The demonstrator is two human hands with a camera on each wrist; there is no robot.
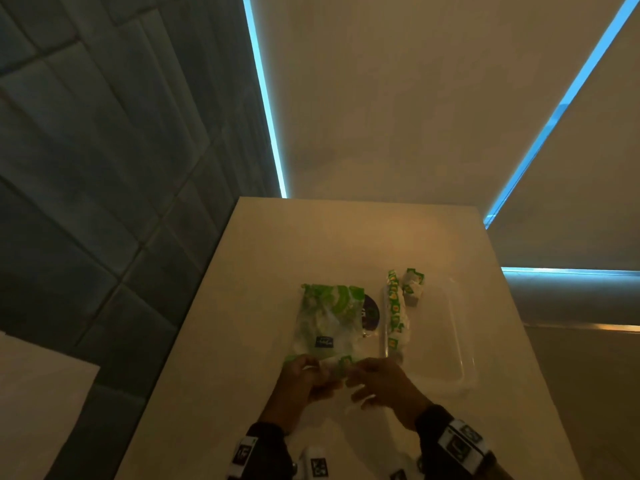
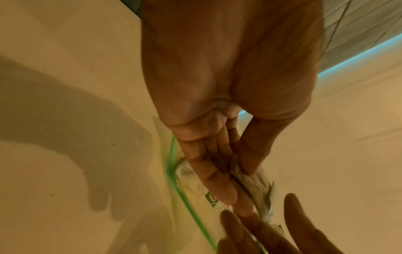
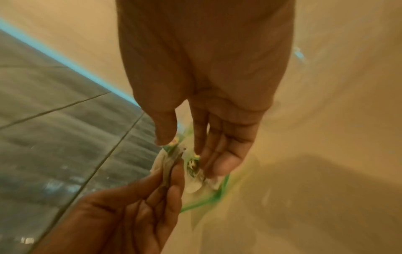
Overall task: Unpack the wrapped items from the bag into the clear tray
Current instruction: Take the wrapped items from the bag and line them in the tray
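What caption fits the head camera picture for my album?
Two hands, left hand and right hand, hold a wrapped item at the bag mouth beside the clear tray.

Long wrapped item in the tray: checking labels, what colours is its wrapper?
White with green and yellow marks; head view shows it best.

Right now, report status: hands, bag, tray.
Left hand and right hand both pinch the bag mouth. Two wrapped items already in the clear tray. Nothing in the way.
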